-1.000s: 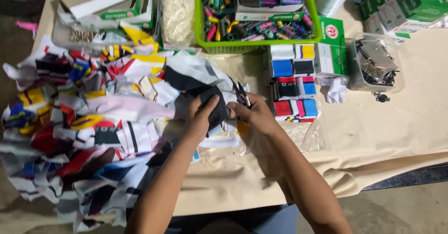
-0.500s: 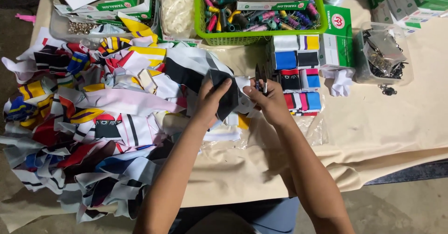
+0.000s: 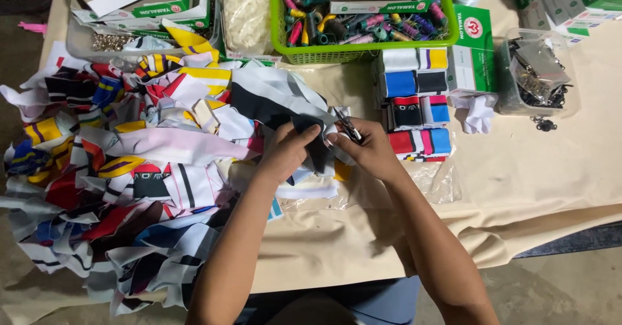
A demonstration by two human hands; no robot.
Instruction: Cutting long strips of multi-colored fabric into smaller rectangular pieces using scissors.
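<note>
At the table's near centre, I see my left hand point(image 3: 285, 151) closed around a dark fabric piece point(image 3: 312, 138), thumb pressed on top. Just beside it, my right hand point(image 3: 368, 147) grips small scissors point(image 3: 348, 127), fingers curled shut on the handles, blades touching the fabric's edge (how far the blades gape I cannot tell). Left of both: a heap of coloured fabric strips point(image 3: 123, 169). Farther back, folded stacks point(image 3: 414, 104), then a green basket point(image 3: 337, 51) of thread spools.
</note>
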